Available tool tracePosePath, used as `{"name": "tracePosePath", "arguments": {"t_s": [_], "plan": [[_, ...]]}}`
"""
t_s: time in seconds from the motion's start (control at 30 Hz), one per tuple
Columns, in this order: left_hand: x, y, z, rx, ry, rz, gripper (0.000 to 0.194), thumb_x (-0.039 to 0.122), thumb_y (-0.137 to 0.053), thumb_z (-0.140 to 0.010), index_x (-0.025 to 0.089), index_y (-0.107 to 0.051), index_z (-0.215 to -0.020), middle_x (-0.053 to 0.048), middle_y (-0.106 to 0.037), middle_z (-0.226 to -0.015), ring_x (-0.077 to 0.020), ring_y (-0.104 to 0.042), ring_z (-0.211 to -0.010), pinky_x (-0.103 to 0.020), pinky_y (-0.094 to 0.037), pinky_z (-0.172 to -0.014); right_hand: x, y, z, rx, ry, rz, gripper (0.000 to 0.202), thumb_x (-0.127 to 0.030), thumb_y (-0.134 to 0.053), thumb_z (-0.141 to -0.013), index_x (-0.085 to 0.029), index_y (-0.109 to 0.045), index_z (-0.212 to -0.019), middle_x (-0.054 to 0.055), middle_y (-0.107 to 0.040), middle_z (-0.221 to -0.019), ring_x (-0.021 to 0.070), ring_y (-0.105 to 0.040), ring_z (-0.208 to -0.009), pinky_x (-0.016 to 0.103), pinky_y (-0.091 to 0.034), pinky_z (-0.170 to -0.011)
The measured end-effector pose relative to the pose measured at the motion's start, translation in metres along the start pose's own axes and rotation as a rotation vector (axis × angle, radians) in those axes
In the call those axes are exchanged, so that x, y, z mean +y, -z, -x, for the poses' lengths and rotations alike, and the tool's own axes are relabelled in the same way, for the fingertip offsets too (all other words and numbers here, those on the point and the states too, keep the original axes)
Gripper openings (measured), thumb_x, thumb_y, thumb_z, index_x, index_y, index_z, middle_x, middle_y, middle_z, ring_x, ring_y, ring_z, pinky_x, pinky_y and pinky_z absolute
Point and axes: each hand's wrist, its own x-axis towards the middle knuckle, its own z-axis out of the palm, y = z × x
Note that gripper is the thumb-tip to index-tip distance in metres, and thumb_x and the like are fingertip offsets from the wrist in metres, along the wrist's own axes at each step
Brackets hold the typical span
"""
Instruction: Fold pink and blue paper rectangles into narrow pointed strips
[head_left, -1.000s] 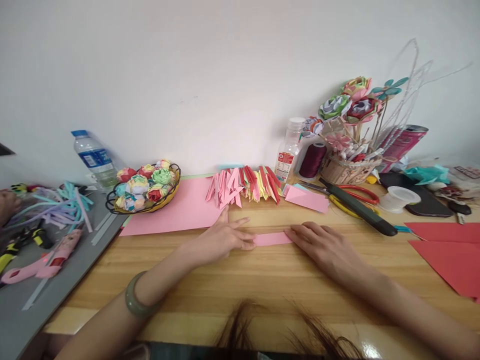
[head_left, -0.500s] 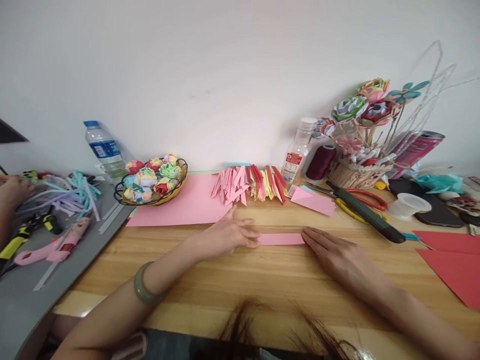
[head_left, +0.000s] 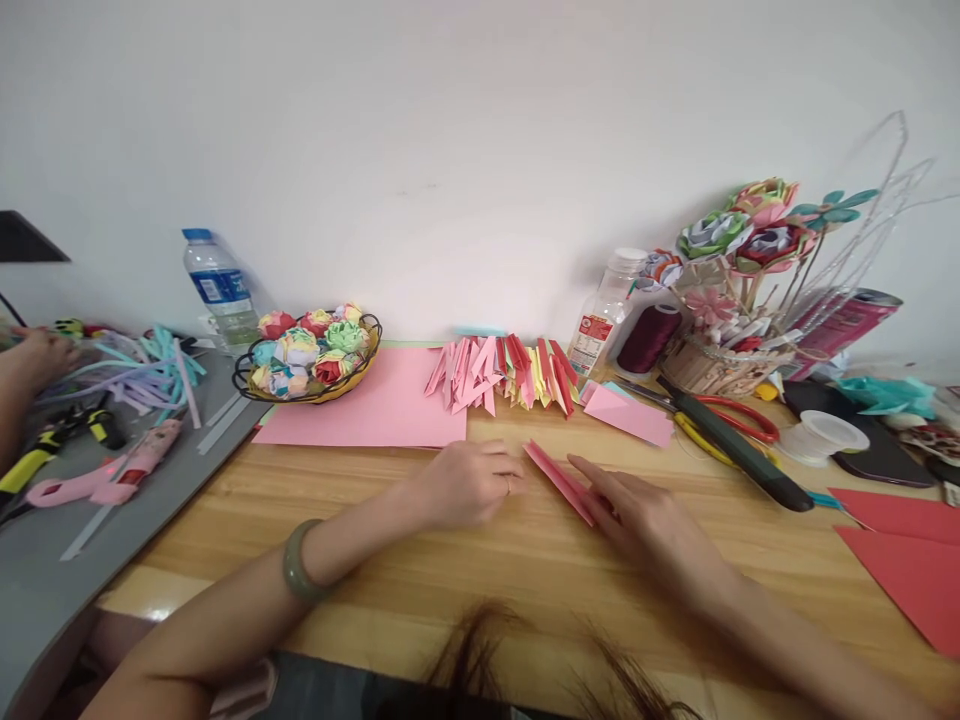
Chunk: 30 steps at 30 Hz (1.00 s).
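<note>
A narrow folded strip of pink paper [head_left: 559, 482] is tilted diagonally above the wooden table, its far end free. My right hand [head_left: 637, 510] grips its near end between thumb and fingers, with the index finger stretched out over it. Just left of the strip, my left hand [head_left: 476, 482] has its fingers curled in, apart from the paper; nothing shows in them. Behind my hands lies a row of folded pink, red and yellow paper pieces [head_left: 499, 372]. Loose pink paper cards [head_left: 628, 413] rest to their right, and a large pink sheet [head_left: 405, 400] to their left.
A basket of paper flowers [head_left: 360, 375] and a water bottle [head_left: 217, 290] stand back left. On the right are a glass bottle [head_left: 600, 315], thread cone [head_left: 649, 338], scissors [head_left: 739, 440] and red paper [head_left: 900, 575]. Another person's hand [head_left: 41, 355] is far left, near a pink glue gun [head_left: 112, 475].
The strip has gone from flat on the table to raised and tilted in my right hand. My left hand has come off it and curled its fingers.
</note>
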Motion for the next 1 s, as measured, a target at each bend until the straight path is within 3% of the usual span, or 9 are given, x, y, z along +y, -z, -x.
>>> {"name": "tracePosePath", "arguments": {"t_s": [0.07, 0.1, 0.2, 0.27, 0.37, 0.47, 0.63, 0.83, 1.0], "plan": [[0.008, 0.001, -0.003, -0.043, -0.028, 0.017, 0.029, 0.011, -0.039, -0.087, 0.014, -0.062, -0.103, -0.004, -0.066, -0.103, -0.0156, -0.058, -0.093, -0.027, -0.049, -0.081, -0.008, -0.003, -0.004, -0.021, -0.089, -0.085, 0.037, -0.027, -0.034, -0.091, -0.017, -0.043, -0.125, 0.010, -0.067, -0.096, 0.0193, -0.065, -0.075, 0.029, -0.048, -0.060], [0.011, 0.001, -0.004, -0.074, -0.036, 0.028, 0.031, 0.012, -0.039, -0.087, 0.013, -0.058, -0.111, -0.005, -0.062, -0.112, -0.0163, -0.055, -0.103, -0.028, -0.046, -0.088, -0.012, -0.005, -0.007, -0.058, -0.143, -0.137, 0.035, -0.027, -0.034, -0.090, -0.015, -0.045, -0.121, 0.008, -0.068, -0.087, 0.0184, -0.064, -0.066, 0.028, -0.046, -0.056], [0.015, -0.001, -0.005, -0.171, -0.048, 0.054, 0.036, 0.012, -0.040, -0.087, 0.012, -0.049, -0.122, -0.008, -0.054, -0.125, -0.0170, -0.048, -0.115, -0.029, -0.039, -0.098, -0.021, -0.006, -0.015, -0.156, -0.255, -0.287, 0.022, -0.024, -0.040, -0.084, -0.015, -0.058, -0.094, 0.003, -0.065, -0.066, 0.0153, -0.057, -0.052, 0.025, -0.041, -0.050], [0.015, -0.004, -0.005, -0.210, -0.041, 0.051, 0.035, 0.013, -0.041, -0.087, 0.013, -0.050, -0.121, -0.007, -0.056, -0.122, -0.0177, -0.050, -0.112, -0.029, -0.040, -0.097, -0.022, -0.003, -0.019, -0.213, -0.273, -0.386, 0.019, -0.021, -0.043, -0.081, -0.016, -0.060, -0.080, 0.003, -0.065, -0.066, 0.0144, -0.056, -0.055, 0.024, -0.040, -0.052], [0.012, -0.007, -0.002, -0.225, -0.030, 0.023, 0.029, 0.015, -0.041, -0.088, 0.015, -0.056, -0.113, -0.007, -0.061, -0.109, -0.0177, -0.055, -0.100, -0.029, -0.045, -0.087, -0.018, 0.005, -0.021, -0.296, -0.259, -0.496, 0.023, -0.017, -0.043, -0.078, -0.015, -0.065, -0.085, 0.004, -0.067, -0.075, 0.0145, -0.057, -0.062, 0.024, -0.042, -0.057], [0.010, -0.010, 0.000, -0.200, -0.060, -0.002, 0.024, 0.016, -0.041, -0.089, 0.016, -0.060, -0.103, -0.006, -0.062, -0.105, -0.0170, -0.056, -0.094, -0.029, -0.045, -0.084, -0.012, 0.011, -0.018, -0.271, -0.189, -0.467, 0.029, -0.014, -0.045, -0.077, -0.015, -0.065, -0.098, 0.004, -0.067, -0.078, 0.0147, -0.057, -0.063, 0.025, -0.044, -0.058], [0.008, -0.013, 0.002, -0.164, -0.055, -0.075, 0.022, 0.018, -0.042, -0.090, 0.016, -0.060, -0.102, -0.006, -0.063, -0.105, -0.0181, -0.054, -0.098, -0.031, -0.043, -0.085, -0.005, 0.014, -0.008, -0.112, 0.038, -0.212, 0.031, -0.010, -0.044, -0.079, -0.018, -0.064, -0.101, 0.008, -0.063, -0.089, 0.0161, -0.058, -0.073, 0.026, -0.047, -0.062], [0.010, -0.012, 0.000, -0.104, -0.065, -0.142, 0.024, 0.017, -0.039, -0.091, 0.012, -0.060, -0.101, -0.006, -0.063, -0.105, -0.0182, -0.053, -0.097, -0.032, -0.043, -0.086, -0.001, 0.016, -0.005, -0.014, 0.210, 0.079, 0.021, -0.014, -0.044, -0.085, -0.018, -0.065, -0.090, 0.007, -0.057, -0.081, 0.0188, -0.053, -0.075, 0.028, -0.044, -0.059], [0.018, -0.008, -0.003, -0.070, -0.143, -0.144, 0.022, 0.016, -0.040, -0.092, 0.014, -0.060, -0.100, -0.005, -0.062, -0.108, -0.0160, -0.053, -0.096, -0.030, -0.043, -0.086, -0.001, 0.009, -0.007, -0.015, 0.311, 0.086, 0.020, -0.016, -0.044, -0.087, -0.015, -0.063, -0.080, 0.007, -0.057, -0.077, 0.0183, -0.051, -0.075, 0.032, -0.043, -0.067]]}}
